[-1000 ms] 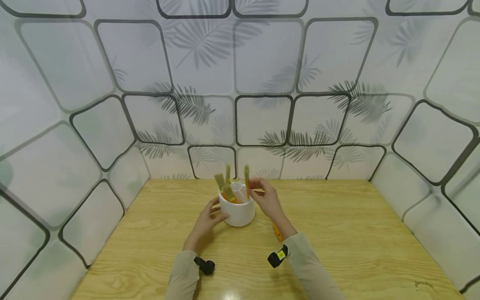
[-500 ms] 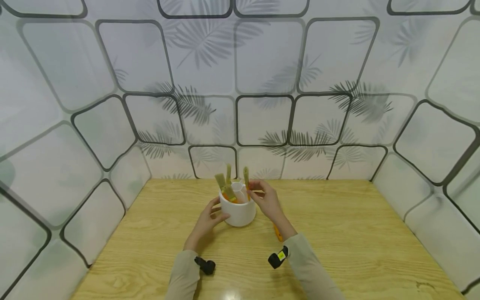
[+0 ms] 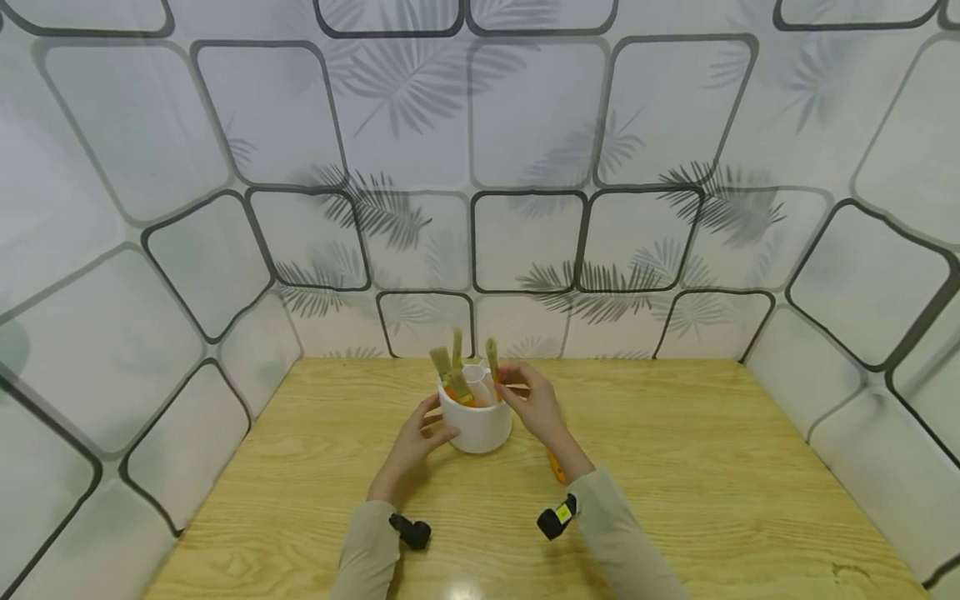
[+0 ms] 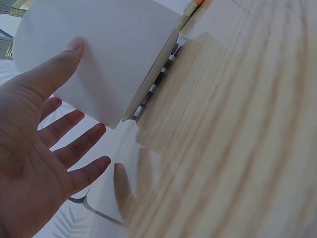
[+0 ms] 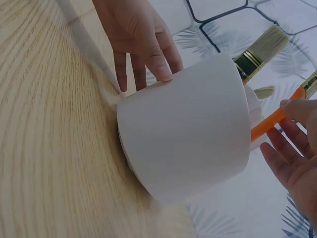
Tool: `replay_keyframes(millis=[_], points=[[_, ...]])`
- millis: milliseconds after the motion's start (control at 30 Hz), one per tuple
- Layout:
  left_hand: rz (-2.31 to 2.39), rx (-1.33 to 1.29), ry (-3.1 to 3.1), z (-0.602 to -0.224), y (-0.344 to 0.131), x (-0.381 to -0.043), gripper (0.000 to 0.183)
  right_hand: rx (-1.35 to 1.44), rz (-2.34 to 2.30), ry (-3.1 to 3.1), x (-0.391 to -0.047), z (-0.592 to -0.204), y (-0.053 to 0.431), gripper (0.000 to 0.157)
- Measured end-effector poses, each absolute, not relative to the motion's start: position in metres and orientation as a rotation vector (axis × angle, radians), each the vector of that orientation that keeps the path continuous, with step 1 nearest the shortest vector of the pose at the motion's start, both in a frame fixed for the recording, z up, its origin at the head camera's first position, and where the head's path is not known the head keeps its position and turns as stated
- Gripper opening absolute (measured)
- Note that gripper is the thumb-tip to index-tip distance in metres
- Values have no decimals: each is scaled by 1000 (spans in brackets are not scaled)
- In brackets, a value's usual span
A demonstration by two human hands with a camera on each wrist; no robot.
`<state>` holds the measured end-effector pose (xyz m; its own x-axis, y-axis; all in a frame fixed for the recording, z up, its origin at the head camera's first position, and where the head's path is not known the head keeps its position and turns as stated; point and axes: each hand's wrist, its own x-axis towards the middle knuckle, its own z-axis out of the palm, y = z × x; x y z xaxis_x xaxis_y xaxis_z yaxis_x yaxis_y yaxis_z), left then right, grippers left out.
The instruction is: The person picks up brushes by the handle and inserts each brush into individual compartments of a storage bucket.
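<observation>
A white round pot stands on the table with several paintbrushes in it, bristles up. My left hand steadies its left side; in the left wrist view the thumb lies on the wall and the other fingers are spread and nearly straight. At the right rim, my right hand pinches a paintbrush. The right wrist view shows its orange handle between thumb and fingers, the lower end hidden inside the pot. A whitish tube-like divider shows inside the pot.
Another orange-handled tool lies on the wooden table, partly hidden by the right forearm; the left wrist view shows a brush ferrule beyond the pot. Patterned curtains enclose the table's back and sides.
The pinched paintbrush has sunk slightly lower into the pot and leans a little more to the left. The left hand and the pot have hardly moved.
</observation>
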<state>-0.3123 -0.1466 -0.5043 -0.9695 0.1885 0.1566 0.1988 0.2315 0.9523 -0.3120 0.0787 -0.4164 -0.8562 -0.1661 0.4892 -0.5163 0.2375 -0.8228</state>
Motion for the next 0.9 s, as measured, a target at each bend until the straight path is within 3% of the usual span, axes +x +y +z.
replay_keyframes(millis=[333, 900], points=[[-1885, -397, -2471, -514, -149, -318, 73, 586, 1650, -2250, -335, -450, 85, 26], [-1906, -388, -2488, -507, -147, -313, 74, 585, 1660, -2180, -313, -434, 100, 25]])
